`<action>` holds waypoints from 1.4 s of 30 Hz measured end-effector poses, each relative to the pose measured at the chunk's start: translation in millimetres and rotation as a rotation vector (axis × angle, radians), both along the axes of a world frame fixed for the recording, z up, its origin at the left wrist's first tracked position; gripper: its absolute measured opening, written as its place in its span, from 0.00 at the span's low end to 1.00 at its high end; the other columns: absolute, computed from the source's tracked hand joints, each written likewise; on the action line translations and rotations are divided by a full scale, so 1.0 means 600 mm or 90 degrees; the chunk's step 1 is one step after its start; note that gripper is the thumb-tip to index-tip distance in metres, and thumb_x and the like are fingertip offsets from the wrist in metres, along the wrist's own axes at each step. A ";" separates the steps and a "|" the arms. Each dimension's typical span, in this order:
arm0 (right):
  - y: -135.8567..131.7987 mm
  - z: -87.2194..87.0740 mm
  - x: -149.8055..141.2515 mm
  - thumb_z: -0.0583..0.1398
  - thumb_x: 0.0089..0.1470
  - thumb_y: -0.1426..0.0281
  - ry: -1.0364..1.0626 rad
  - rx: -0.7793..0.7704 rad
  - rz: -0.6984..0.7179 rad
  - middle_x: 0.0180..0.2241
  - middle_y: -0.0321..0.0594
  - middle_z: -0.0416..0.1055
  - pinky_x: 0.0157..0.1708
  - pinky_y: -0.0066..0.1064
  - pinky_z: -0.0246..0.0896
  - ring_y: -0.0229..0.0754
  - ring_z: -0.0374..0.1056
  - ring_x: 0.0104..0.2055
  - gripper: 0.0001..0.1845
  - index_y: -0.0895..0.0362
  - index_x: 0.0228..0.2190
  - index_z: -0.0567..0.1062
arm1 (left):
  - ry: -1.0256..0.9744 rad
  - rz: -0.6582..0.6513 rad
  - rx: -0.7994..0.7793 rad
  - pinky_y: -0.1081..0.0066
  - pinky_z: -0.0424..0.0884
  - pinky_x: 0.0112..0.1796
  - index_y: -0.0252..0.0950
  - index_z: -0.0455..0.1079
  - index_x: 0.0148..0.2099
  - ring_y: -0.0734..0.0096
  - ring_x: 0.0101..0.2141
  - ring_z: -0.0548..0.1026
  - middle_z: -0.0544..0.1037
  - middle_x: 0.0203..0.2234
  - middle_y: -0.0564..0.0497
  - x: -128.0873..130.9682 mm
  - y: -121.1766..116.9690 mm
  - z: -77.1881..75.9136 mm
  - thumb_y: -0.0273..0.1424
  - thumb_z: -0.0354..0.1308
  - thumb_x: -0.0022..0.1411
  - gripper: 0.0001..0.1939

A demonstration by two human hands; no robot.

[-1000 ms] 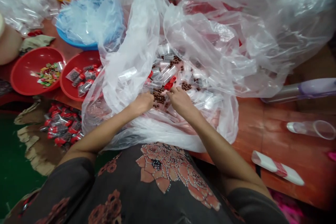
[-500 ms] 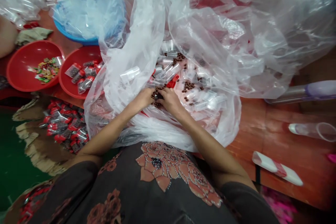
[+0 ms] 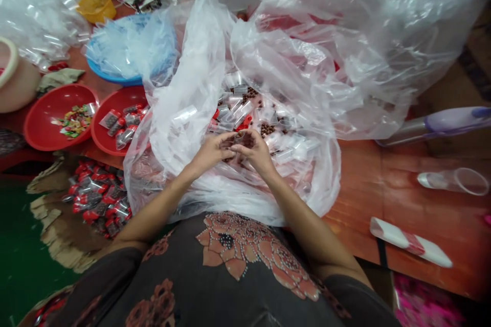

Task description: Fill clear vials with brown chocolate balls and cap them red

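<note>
1. The left hand point(image 3: 210, 156) and right hand point(image 3: 255, 150) are raised and half closed, their fingertips meeting around a short clear plastic tube point(image 3: 241, 138). Together they have hold of it, though the fingers partly hide it, and whether anything is inside cannot be told.
2. That tube sits just above a scattered layer of loose clear plastic tubes point(image 3: 233, 111), round brown beads point(image 3: 267, 129) and a small red plastic piece point(image 3: 244, 122), all inside a large clear polythene bag point(image 3: 180, 117).
3. The person's dark grey top with a salmon floral pattern point(image 3: 226, 250) fills the bottom of the view, just behind the bag.
4. To the left lie a heap of red-and-clear sealed packets point(image 3: 99, 199) on torn brown cardboard point(image 3: 49, 219), a red bowl of sealed packets point(image 3: 100, 135) and a red bowl of colourful wrapped sweets point(image 3: 38, 135).
5. Farther up are a blue basin filled with clear plastic point(image 3: 111, 78) and a yellow basket point(image 3: 95, 6).
6. To the right, an orange-brown wooden tabletop point(image 3: 383, 199) bears a red-and-white tube point(image 3: 410, 242), a clear plastic cylinder point(image 3: 452, 181) and a clear tube with a purple end point(image 3: 448, 121).
</note>
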State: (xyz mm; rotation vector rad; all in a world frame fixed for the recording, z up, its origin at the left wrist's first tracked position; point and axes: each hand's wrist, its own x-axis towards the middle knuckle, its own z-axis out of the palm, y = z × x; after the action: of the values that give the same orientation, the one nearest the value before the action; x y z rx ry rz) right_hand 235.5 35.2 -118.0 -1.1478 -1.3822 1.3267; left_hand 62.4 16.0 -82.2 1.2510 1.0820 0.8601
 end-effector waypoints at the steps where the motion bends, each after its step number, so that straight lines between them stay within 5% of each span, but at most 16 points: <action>1: -0.002 0.005 0.003 0.70 0.43 0.55 0.000 0.007 -0.001 0.35 0.33 0.71 0.39 0.36 0.68 0.40 0.68 0.35 0.28 0.51 0.43 0.70 | -0.031 0.002 -0.020 0.62 0.75 0.48 0.36 0.71 0.59 0.60 0.48 0.78 0.80 0.49 0.43 0.005 0.000 0.000 0.26 0.64 0.49 0.32; 9: -0.019 0.035 0.039 0.67 0.52 0.58 -0.074 0.118 0.000 0.44 0.38 0.73 0.45 0.41 0.69 0.43 0.70 0.42 0.25 0.45 0.51 0.73 | -0.049 -0.015 -0.052 0.71 0.76 0.33 0.33 0.74 0.55 0.66 0.37 0.80 0.81 0.44 0.43 0.020 -0.010 0.016 0.35 0.67 0.53 0.27; 15: -0.039 0.049 0.060 0.68 0.54 0.61 -0.158 0.194 -0.010 0.43 0.39 0.72 0.45 0.40 0.69 0.43 0.70 0.42 0.24 0.44 0.52 0.74 | -0.083 0.021 -0.073 0.68 0.79 0.40 0.32 0.72 0.56 0.62 0.45 0.79 0.80 0.47 0.41 0.035 -0.017 0.039 0.35 0.67 0.53 0.28; 23: -0.072 0.054 0.063 0.65 0.57 0.65 -0.279 0.273 -0.009 0.45 0.40 0.72 0.47 0.41 0.68 0.44 0.69 0.46 0.25 0.44 0.56 0.71 | -0.029 0.112 0.020 0.74 0.72 0.27 0.33 0.76 0.35 0.74 0.26 0.75 0.78 0.27 0.51 0.055 -0.020 0.046 0.38 0.71 0.51 0.15; 30: -0.089 0.051 0.075 0.65 0.57 0.64 -0.276 0.278 -0.018 0.44 0.40 0.71 0.47 0.39 0.68 0.44 0.69 0.45 0.27 0.45 0.58 0.70 | -0.042 0.094 -0.020 0.77 0.68 0.23 0.34 0.71 0.38 0.78 0.22 0.72 0.75 0.25 0.53 0.054 -0.021 0.040 0.45 0.67 0.55 0.20; 36: -0.107 0.054 0.084 0.63 0.60 0.65 -0.309 0.275 -0.037 0.45 0.41 0.70 0.47 0.41 0.68 0.45 0.69 0.46 0.25 0.44 0.58 0.69 | -0.008 -0.017 -0.050 0.76 0.69 0.25 0.33 0.75 0.37 0.78 0.24 0.72 0.78 0.27 0.50 0.080 -0.024 0.053 0.42 0.70 0.53 0.17; 42: -0.146 0.057 0.126 0.65 0.56 0.63 -0.317 0.264 -0.141 0.42 0.40 0.71 0.46 0.39 0.67 0.44 0.68 0.43 0.28 0.49 0.58 0.69 | 0.021 0.021 0.020 0.78 0.64 0.20 0.34 0.73 0.30 0.78 0.20 0.68 0.72 0.19 0.54 0.094 -0.019 0.065 0.44 0.68 0.54 0.17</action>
State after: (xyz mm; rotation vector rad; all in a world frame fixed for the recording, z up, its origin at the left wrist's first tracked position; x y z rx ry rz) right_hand 311.1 -52.3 -83.7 -1.3390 -1.7210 0.5734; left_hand 118.8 4.7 -43.1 1.2809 1.1217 0.8869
